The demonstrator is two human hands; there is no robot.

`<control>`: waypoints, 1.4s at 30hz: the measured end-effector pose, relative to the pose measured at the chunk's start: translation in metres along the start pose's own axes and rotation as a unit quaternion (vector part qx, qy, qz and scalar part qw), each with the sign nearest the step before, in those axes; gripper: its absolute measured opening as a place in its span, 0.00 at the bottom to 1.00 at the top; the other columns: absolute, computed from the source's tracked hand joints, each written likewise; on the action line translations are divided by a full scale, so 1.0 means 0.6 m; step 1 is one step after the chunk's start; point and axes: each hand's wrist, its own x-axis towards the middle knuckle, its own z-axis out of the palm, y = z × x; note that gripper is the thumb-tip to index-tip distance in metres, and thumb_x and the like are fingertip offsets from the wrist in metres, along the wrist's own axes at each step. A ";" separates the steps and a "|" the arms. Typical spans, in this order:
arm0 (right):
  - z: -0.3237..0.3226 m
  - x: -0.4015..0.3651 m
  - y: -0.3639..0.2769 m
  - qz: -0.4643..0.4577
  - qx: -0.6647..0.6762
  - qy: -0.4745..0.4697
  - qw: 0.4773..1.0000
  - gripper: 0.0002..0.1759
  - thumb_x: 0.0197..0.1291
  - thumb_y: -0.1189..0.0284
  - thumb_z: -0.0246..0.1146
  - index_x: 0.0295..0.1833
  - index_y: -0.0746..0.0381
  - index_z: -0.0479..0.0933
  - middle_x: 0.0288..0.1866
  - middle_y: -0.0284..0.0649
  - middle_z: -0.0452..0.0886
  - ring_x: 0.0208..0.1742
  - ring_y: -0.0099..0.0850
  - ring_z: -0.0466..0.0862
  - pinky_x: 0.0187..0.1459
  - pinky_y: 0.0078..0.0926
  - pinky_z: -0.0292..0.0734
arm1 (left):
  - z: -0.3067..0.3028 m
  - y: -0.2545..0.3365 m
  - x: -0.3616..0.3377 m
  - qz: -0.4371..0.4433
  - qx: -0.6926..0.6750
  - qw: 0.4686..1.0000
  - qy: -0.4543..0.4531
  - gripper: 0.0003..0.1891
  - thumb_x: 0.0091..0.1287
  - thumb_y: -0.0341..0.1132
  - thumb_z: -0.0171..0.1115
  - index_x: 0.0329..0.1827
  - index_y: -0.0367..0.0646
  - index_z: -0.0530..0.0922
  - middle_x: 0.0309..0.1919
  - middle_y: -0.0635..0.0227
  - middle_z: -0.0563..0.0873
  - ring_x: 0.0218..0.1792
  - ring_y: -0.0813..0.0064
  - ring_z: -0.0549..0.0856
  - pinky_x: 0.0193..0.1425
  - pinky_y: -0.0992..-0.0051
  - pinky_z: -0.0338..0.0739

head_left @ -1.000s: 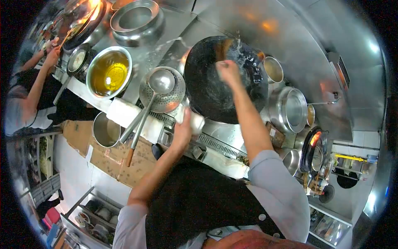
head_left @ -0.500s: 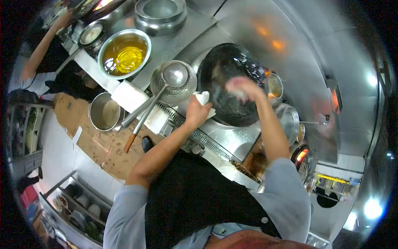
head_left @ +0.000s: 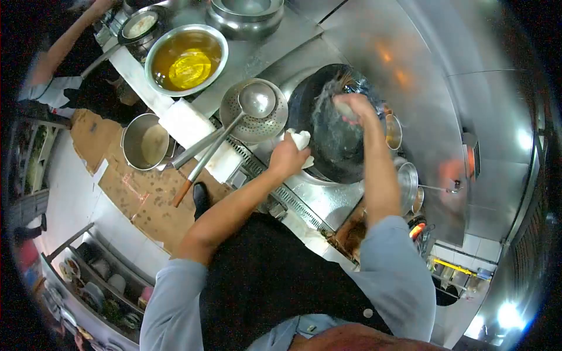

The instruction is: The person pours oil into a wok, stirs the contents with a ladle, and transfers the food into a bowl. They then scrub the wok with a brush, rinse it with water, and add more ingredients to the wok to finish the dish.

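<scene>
My left hand (head_left: 287, 159) is closed around a folded white cloth (head_left: 301, 139) at the near left rim of a large black wok (head_left: 336, 143). The cloth hides whatever part of the wok lies under it. Inside the wok, splashing water (head_left: 328, 99) streaks across the dark surface. Over the far right part of the wok, my right hand (head_left: 358, 109) grips a wok brush (head_left: 344, 109), its thin bristles fanned out toward the back. Left of the wok, a steel ladle (head_left: 256, 100) rests on a perforated strainer (head_left: 237, 120), both handles pointing toward me.
A bowl of yellow oil (head_left: 190, 69) stands at the left, beside a metal pot (head_left: 246, 20). Below the counter edge is a deep pot (head_left: 146, 143). Steel pans (head_left: 405, 178) sit right of the wok. Another person's arm (head_left: 70, 41) shows at upper left.
My right hand has moved toward the back of the wok, and the brush bristles and splashing water now show. My left hand keeps its hold on the cloth. The view has shifted slightly.
</scene>
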 end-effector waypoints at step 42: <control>-0.003 0.040 0.139 -0.092 -0.125 0.172 0.973 0.13 0.63 0.64 0.64 0.42 0.61 0.87 0.34 0.44 0.88 0.26 0.37 0.85 0.25 0.42 0.80 | -0.047 0.039 -0.010 -0.030 0.012 0.999 -0.042 0.34 0.63 0.52 0.71 0.53 0.26 0.73 0.40 0.37 0.87 0.43 0.38 0.87 0.50 0.50 0.81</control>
